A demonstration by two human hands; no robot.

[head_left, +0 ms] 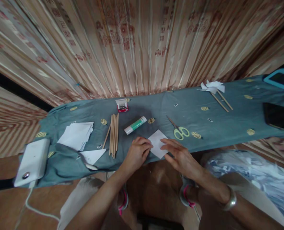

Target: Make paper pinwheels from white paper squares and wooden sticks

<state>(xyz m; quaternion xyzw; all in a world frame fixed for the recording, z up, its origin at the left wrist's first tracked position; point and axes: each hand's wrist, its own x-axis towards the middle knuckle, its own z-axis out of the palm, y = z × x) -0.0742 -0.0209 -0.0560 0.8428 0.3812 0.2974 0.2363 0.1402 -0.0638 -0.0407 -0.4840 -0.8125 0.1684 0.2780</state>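
Observation:
A small square of white paper [158,144] lies at the table's front edge, one corner pointing toward me. My left hand [139,152] has its fingers closed at the paper's left corner, seemingly pinching it. On the right side, my right hand [180,156] rests stretched fingers on the paper's edge, apart from one another. Just beyond the paper are a green and white glue stick [135,125] and scissors [177,129] with pale green handles. Left of my hands lies a row of several thin wooden sticks [114,135].
White paper sheets [76,135], a folded paper piece [93,156] and a white device [33,162] with a cable lie left. A small red box [122,106] stands behind. Paper pinwheels [212,87] on sticks, a dark phone [277,116] and a blue-framed tablet [281,79] lie right.

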